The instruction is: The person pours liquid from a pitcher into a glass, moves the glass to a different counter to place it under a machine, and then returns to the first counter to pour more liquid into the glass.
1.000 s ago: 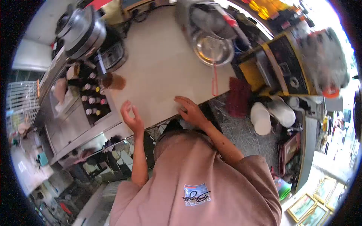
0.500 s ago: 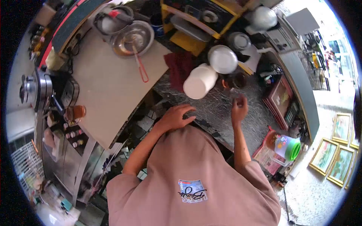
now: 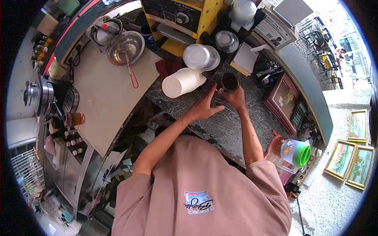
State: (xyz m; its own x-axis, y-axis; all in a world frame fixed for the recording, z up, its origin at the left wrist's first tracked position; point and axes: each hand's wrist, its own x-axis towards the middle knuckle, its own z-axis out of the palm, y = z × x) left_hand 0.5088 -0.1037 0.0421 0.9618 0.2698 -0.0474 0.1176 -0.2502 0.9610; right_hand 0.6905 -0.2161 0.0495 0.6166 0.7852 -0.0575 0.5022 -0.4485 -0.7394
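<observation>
A glass mug [image 3: 229, 81] of dark liquid stands on the dark marbled counter. My right hand [image 3: 237, 99] is closed around its near side. My left hand [image 3: 205, 107] is open beside it, thumb and fingers spread, with the index fingertip right at the mug's handle side. Just left of the mug, a stack of white paper cups [image 3: 182, 83] lies on its side. Behind that stack sit round clear plastic lids [image 3: 199, 57], with another lid stack [image 3: 226, 41] farther back.
A yellow cup sealer [image 3: 179, 19] stands at the back. On the left board, a metal bowl [image 3: 136, 59] holds a red-handled strainer [image 3: 132, 70]; a glass of brown drink [image 3: 75, 119] is near its edge. Menus [image 3: 281, 102], a calculator [image 3: 299, 114] and a green-lidded jug [image 3: 293, 152] line the right side.
Both hands have reached forward to the mug; my right hand has gone from a pinch in front of it to a grip on it. The head view has shifted.
</observation>
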